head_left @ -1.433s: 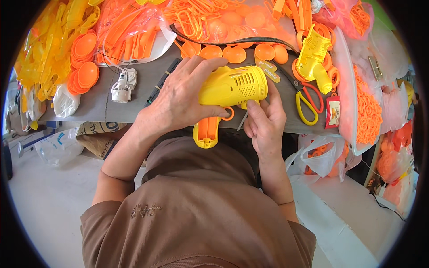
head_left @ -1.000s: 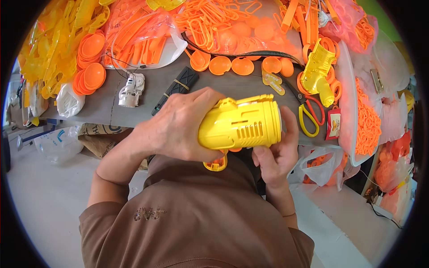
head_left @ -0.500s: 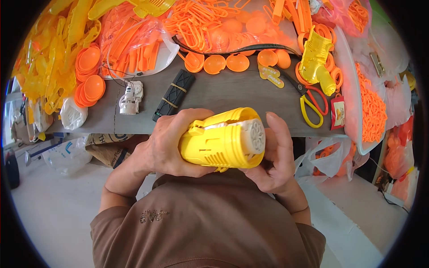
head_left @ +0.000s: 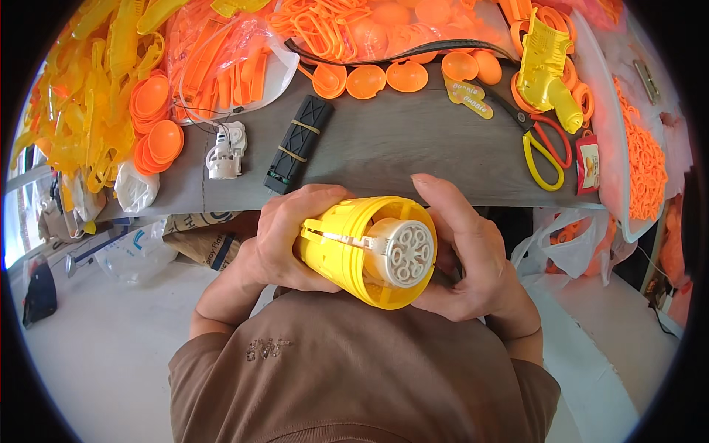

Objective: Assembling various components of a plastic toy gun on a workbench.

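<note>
My left hand (head_left: 284,232) is wrapped round the back of a yellow plastic toy housing (head_left: 325,247), which looks like a bubble toy body. A slit between its halves shows along the top. Set inside the round open front is a white nozzle piece (head_left: 408,255) with a ring of small holes, now facing up toward me. My right hand (head_left: 473,258) grips the right side of the front rim, its thumb low against the edge. Its upper finger is raised off the rim, and the other fingertips are partly hidden.
On the grey table lie a white motor unit (head_left: 226,151), a black battery case (head_left: 299,144) with rubber bands, and scissors (head_left: 543,161). Orange round caps (head_left: 365,81), yellow shell halves (head_left: 543,70) and a tub of orange pieces (head_left: 642,170) stand around. Yellow parts (head_left: 88,96) pile up at left.
The yellow housing has turned so its open front and white nozzle piece face me more, and it tilts downward. My right hand has shifted slightly with it. The whole view has moved a little.
</note>
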A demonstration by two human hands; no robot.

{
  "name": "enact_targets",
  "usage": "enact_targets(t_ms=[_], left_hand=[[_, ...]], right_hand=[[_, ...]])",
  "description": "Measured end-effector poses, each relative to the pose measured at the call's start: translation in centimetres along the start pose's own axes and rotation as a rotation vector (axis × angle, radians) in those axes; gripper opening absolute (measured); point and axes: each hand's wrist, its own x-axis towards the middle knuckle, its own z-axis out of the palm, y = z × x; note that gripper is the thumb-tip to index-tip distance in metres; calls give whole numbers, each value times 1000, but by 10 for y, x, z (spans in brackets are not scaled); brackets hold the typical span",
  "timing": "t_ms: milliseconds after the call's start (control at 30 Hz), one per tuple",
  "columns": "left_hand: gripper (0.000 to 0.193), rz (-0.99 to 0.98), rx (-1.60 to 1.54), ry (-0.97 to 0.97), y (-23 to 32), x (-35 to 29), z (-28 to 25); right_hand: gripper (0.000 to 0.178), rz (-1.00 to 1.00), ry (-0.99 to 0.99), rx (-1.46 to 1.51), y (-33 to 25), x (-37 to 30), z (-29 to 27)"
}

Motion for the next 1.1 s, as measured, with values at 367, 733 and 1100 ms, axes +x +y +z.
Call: enact_targets(t_ms=[367,733,1100], left_hand=[[75,69,85,88,2,-1,6],[77,30,61,3,4,-2,5],[66,47,163,77,0,1,7]], right_hand=[[107,-63,-11,61,-3,12,2],[92,-41,55,58,1,6,10],[95,-26,29,82,10,6,11]])
